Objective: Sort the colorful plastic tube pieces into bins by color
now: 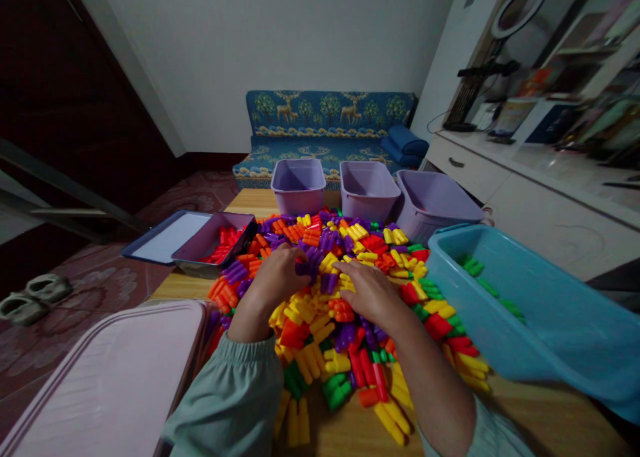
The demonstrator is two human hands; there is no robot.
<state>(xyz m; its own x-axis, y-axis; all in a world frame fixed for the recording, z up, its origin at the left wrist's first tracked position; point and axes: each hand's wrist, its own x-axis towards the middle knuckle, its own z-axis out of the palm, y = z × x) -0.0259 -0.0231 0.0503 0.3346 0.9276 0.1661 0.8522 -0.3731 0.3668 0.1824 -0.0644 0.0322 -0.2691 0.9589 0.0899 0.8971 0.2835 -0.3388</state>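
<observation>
A wide heap of plastic toy building pieces (300, 307), finger-shaped and joined in clumps, covers the middle of the table in red, orange, yellow, green and purple. My left hand (280, 273) is curled at the left of the heap, with its fingers closed around a purple toy piece (301, 267). Across from it, my right hand (369, 290) reaches in from the right. Its thumb and fingers are apart, touching yellow pieces (346, 282) and lying just above an orange clump (341, 310). The fingertips of both hands are partly hidden among the pieces.
Three purple bins (300, 200) stand along the table's far side. A blue tub (520, 337) with several green pieces is at the right. An open purple box (200, 243) holding red pieces sits at the left, behind a pale pink lid (115, 370). A patterned sofa (320, 147) stands beyond.
</observation>
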